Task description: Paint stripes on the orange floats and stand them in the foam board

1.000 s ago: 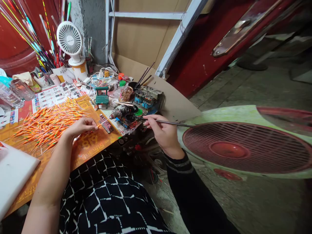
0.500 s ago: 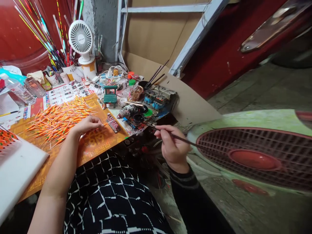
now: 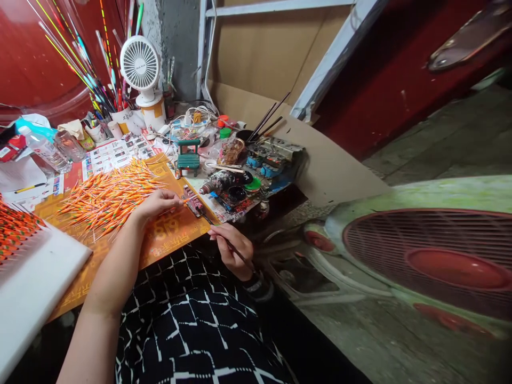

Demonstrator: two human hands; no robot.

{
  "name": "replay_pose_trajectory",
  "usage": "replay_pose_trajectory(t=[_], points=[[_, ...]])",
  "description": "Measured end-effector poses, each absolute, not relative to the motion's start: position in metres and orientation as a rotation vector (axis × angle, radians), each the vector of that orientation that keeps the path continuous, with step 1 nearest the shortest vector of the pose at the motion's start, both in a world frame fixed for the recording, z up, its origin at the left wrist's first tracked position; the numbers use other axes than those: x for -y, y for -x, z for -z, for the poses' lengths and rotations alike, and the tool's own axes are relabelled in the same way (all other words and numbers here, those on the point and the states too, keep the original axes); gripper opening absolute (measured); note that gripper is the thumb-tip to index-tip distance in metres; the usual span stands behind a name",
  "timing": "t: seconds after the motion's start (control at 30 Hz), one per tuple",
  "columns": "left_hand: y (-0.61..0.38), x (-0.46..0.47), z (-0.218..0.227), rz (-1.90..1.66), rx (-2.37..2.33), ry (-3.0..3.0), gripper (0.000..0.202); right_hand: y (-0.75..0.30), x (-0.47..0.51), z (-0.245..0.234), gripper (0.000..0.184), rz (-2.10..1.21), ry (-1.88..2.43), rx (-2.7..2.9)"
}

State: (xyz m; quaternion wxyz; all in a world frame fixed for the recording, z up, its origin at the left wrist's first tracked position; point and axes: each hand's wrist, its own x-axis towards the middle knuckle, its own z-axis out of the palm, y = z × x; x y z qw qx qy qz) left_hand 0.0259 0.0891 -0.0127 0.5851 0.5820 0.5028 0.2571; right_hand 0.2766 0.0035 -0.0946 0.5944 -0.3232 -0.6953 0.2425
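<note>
The right hand [image 3: 232,250] emerges from a black knit sleeve [image 3: 258,287] with grey cuff stripes; black fabric [image 3: 188,325] with white grid lines covers the lap at lower centre.

We are wearing a black garment [image 3: 188,325] crossed by a broken white grid, and we are leaning over orange fishing floats [image 3: 108,200] banded with green, lying on a golden-orange printed sheet [image 3: 176,234]. Beside us, a red fan grille [image 3: 424,250] is standing out against mottled pale-green housing [image 3: 400,192].

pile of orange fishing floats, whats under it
An orange printed paper sheet shows around the slim orange-striped fishing floats; the part beneath them is covered.
</note>
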Motion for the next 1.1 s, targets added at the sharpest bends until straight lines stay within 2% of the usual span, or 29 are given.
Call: replay_pose_trajectory(t=[0.3, 1.1], points=[[-0.023, -0.09, 0.02, -0.592, -1.172, -1.343, 0.038, -0.242, -0.016, 0.123, 0.028, -0.456, 0.71, 1.551], [-0.023, -0.093, 0.021, -0.596, -1.126, -1.365, 0.04, -0.24, -0.014, 0.124, 0.032, -0.466, 0.773, 1.616]])
